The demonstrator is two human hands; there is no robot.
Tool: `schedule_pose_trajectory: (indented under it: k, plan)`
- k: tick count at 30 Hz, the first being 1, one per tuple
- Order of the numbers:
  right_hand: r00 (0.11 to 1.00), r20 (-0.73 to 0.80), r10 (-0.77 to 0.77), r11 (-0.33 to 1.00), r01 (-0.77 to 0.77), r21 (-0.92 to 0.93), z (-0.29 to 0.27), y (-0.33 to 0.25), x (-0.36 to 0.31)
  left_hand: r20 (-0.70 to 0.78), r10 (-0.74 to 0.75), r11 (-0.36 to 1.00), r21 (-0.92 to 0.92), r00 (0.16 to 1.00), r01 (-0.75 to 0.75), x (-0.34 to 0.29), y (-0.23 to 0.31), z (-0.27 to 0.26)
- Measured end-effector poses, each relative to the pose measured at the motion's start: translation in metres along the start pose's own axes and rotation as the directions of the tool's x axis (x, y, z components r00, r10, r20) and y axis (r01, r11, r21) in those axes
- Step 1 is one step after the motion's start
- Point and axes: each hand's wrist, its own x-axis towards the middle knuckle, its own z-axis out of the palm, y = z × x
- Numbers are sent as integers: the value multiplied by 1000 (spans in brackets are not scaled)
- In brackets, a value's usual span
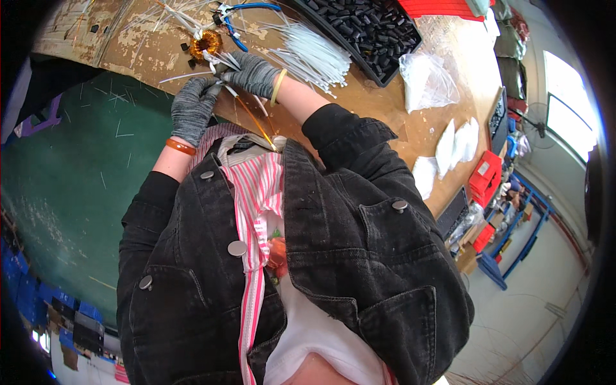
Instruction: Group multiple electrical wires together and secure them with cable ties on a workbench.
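Observation:
A ring-shaped coil (pixel 206 45) wound with copper-coloured wire lies near the table's front edge. From it, leads in white sleeves (pixel 221 62) run toward me, and my two grey-gloved hands meet around them. My left hand (pixel 192 106) is closed, its thumb and fingers pinched at the bundle. My right hand (pixel 250 74) grips the same leads from the other side. A thin white strip (pixel 183 77), apparently a cable tie, sticks out leftward from between the hands. Copper-coloured wire ends (pixel 256 125) reach down toward my striped shirt. Fingers partly hide the gripped spot.
Blue-handled pliers (pixel 232 29) lie just beyond the coil. To the right are a pile of white cable ties (pixel 314 54), a black tray (pixel 384 78) of small black parts, a clear plastic bag (pixel 427 83) and white packets (pixel 452 147). Green floor (pixel 70 173) shows at left.

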Motion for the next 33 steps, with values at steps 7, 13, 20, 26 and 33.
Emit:
schedule_pose_trajectory:
  k: [7,13,20,26,33]
  plan:
    - [981,40,-192,963,196,-187,-1,-6,0,130,-26,993,-115,991,41,1,-12,-15]
    - [979,125,-164,859,204,-470,-5,2,0,99,-136,924,-347,986,162,-10,24,-37]
    - [999,18,28,968,-23,-251,-9,0,-14,173,-175,797,-552,969,243,6,24,-44]
    - [988,26,154,812,-111,-573,6,-50,-13,214,-181,616,-736,960,280,4,10,-40]
    - [988,-54,142,887,-151,-437,10,-42,-22,203,-131,754,-615,970,230,-7,36,-47]
